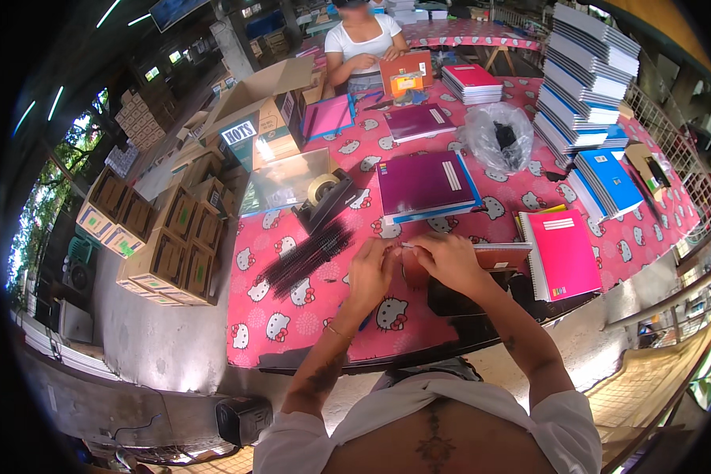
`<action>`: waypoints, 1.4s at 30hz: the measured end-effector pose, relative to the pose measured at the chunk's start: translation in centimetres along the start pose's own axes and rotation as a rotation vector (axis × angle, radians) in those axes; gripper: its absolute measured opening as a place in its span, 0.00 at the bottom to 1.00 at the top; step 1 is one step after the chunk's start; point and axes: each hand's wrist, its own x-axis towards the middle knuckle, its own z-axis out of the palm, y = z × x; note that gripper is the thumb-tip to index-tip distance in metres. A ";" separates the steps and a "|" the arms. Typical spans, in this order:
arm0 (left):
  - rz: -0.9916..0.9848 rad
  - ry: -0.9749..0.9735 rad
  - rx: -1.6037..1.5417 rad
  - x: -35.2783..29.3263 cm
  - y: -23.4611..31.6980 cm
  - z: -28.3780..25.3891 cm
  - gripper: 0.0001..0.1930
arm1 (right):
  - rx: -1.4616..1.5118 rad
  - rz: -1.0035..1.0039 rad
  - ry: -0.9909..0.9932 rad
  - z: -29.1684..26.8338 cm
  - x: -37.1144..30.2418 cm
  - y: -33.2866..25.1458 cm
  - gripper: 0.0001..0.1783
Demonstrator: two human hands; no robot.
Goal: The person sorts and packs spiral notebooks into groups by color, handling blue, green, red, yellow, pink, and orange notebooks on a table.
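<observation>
A brown-covered notebook (504, 257) stands on edge at the near side of the table, its long upper edge running left to right. My right hand (449, 259) is closed over the left part of that edge, thumb and fingers pinched at its end. Close beside it, my left hand (374, 267) is also pinched; what lies between its fingertips is too small to make out. To the left lies a pile of black spiral binding coils (310, 257). A pink spiral notebook (561, 254) rests at the right, and a purple notebook stack (426, 186) lies just beyond my hands.
A tape dispenser (324, 193) stands behind the coils, near an open carton (265, 130). A clear plastic bag (498, 138), blue notebooks (608, 182) and a tall notebook stack (581, 79) occupy the right. Across the table, a person (363, 43) handles an orange-brown notebook. Boxes (174, 245) are stacked left.
</observation>
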 end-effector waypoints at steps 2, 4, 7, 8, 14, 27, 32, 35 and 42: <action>0.137 -0.022 0.107 1.4 0.5 -0.8 0.08 | 0.008 0.003 -0.019 -0.5 0.0 0.0 0.08; 0.095 -0.285 -0.150 3.0 1.8 -2.6 0.10 | 0.023 0.012 -0.081 -1.2 0.0 0.3 0.09; 0.070 -0.581 0.001 4.6 -0.9 -3.4 0.10 | 0.006 0.055 -0.181 -1.0 0.5 0.6 0.10; 0.071 -0.584 0.003 4.6 -1.0 -3.1 0.10 | 0.007 0.057 -0.178 -1.0 0.5 0.7 0.10; 0.343 -0.313 0.057 4.8 0.3 -2.5 0.11 | 0.038 0.046 -0.162 -0.9 0.5 1.5 0.10; 0.320 -0.507 0.065 5.0 -0.3 -1.6 0.15 | 0.028 0.028 -0.207 -1.9 0.0 1.6 0.12; 0.318 -0.568 0.186 5.3 -0.3 -1.7 0.11 | -0.120 0.040 -0.205 -5.0 -1.5 1.9 0.15; 0.323 -0.462 0.105 5.5 0.1 -0.5 0.12 | -0.052 0.107 -0.246 -4.3 -1.6 3.3 0.14; 0.374 -0.309 0.475 4.2 -0.4 3.1 0.28 | -0.101 0.111 -0.153 -3.2 -1.3 4.0 0.11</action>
